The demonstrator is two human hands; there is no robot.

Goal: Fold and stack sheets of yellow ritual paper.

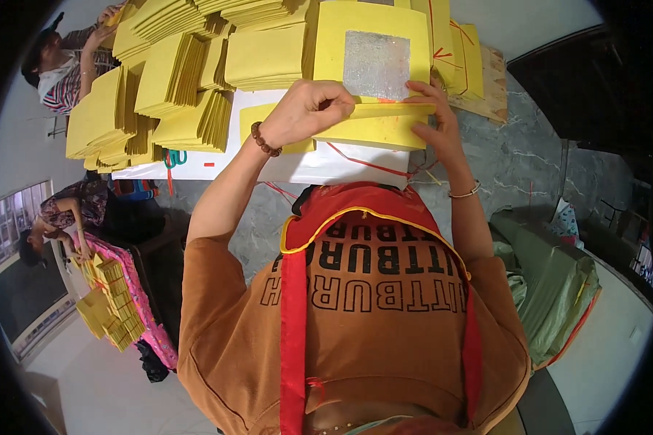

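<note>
The left hand (306, 110) curls inward, pinching the yellow paper (374, 131). The right hand (440, 122) grasps its right end between thumb and fingers.

Brown sweatshirt (392, 344), approx. elbow-len. sleeves (214, 272), blk block lettering (341, 252) on chest. Red apron (370, 197) w/ yellow trim; 2 flat red straps (293, 341) run twd 6 o'clock. Dk-brown bead bracelet (257, 136) at 11, nr L hand (308, 109); thin pale bangle (466, 193), approx. 3, nr R hand (439, 123).

I've got veined grey floor (504, 156) underfoot, white table (290, 171) ahead, pink-covered table (152, 326) and bright barred window (18, 217) left, pale wall (606, 370) and dark panel (569, 83) right.
</note>
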